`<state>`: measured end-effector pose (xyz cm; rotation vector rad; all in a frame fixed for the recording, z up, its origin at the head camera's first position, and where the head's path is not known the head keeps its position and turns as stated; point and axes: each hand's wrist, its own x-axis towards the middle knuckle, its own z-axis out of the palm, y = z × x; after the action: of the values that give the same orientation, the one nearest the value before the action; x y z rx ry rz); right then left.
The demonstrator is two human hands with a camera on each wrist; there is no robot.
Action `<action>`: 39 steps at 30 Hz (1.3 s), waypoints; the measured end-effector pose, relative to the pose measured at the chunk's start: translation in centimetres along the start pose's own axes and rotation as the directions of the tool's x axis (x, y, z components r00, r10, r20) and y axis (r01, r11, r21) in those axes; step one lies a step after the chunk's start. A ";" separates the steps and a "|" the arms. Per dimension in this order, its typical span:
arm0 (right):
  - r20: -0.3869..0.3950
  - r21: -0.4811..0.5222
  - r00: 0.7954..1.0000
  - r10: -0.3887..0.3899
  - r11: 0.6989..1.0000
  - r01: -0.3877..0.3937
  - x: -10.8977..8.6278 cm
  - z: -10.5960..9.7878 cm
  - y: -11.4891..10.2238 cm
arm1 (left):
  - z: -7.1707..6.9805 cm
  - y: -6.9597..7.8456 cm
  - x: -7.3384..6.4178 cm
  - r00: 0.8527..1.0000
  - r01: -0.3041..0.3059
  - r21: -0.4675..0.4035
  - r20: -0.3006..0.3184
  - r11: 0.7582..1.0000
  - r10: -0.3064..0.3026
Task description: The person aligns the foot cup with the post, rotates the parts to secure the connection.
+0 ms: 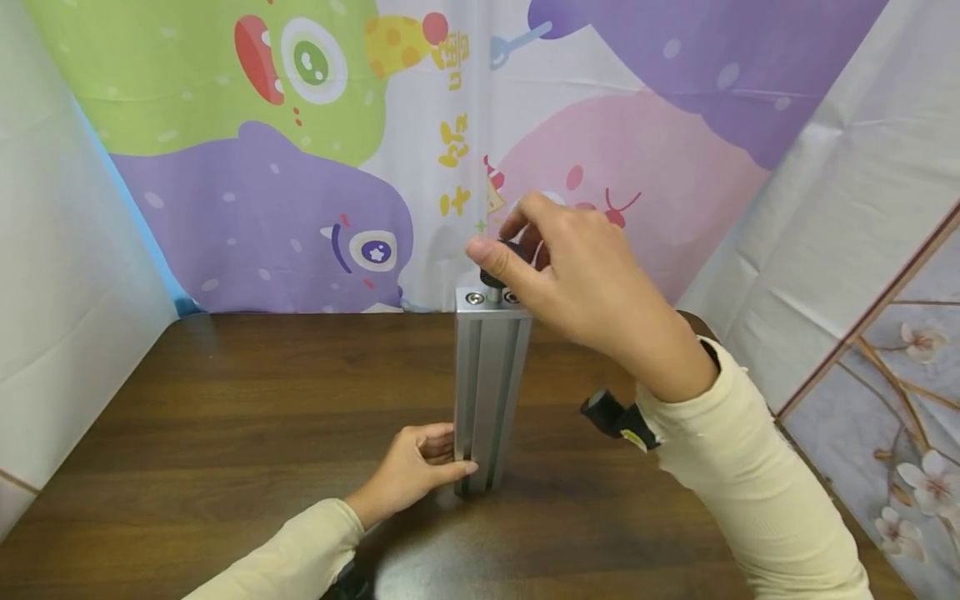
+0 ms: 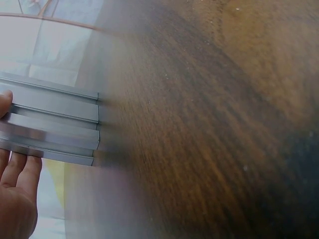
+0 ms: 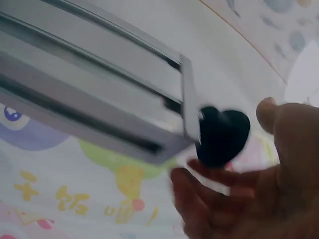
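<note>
A silver aluminium profile (image 1: 489,392) with long grooves stands upright on the table. Low down, my left hand (image 1: 411,468) grips it, the thumb on the near face and the fingers round its left side. A metal end plate (image 1: 480,306) with two socket screws caps the top. Above the plate, on a short shaft, sits a black lobed knob (image 3: 222,137). My right hand (image 1: 588,275) has its fingers and thumb curled about this knob, partly covering it in the head view. In the right wrist view a gap shows between thumb and knob.
The dark wooden table (image 1: 300,392) spreads round the profile. Behind it hangs a curtain (image 1: 420,267) with cartoon monsters, and white cloth walls (image 1: 82,250) close in the sides. A black wrist camera (image 1: 611,414) sticks out beneath the right sleeve.
</note>
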<state>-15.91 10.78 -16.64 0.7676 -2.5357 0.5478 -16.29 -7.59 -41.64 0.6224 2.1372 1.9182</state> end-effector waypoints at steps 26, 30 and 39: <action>0.158 0.142 0.898 -0.410 0.910 0.390 1.3 -1.8 2.1 | 0.1 0.5 -0.2 1.000 -0.017 0.005 0.013 1.000 0.017; -0.026 -0.097 0.975 -0.222 0.971 0.219 0.9 -0.6 0.3 | 0.1 0.5 -0.2 1.000 -0.023 -0.004 0.015 1.000 0.023; -0.175 -0.223 0.980 -0.100 0.973 0.060 0.4 0.7 -0.9 | -0.1 -1.3 0.3 1.000 -0.023 -0.021 0.014 1.000 0.024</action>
<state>-15.86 9.55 -16.74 0.7011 -2.3333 0.2937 -16.83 -7.65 -42.85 0.6582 2.1078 1.9395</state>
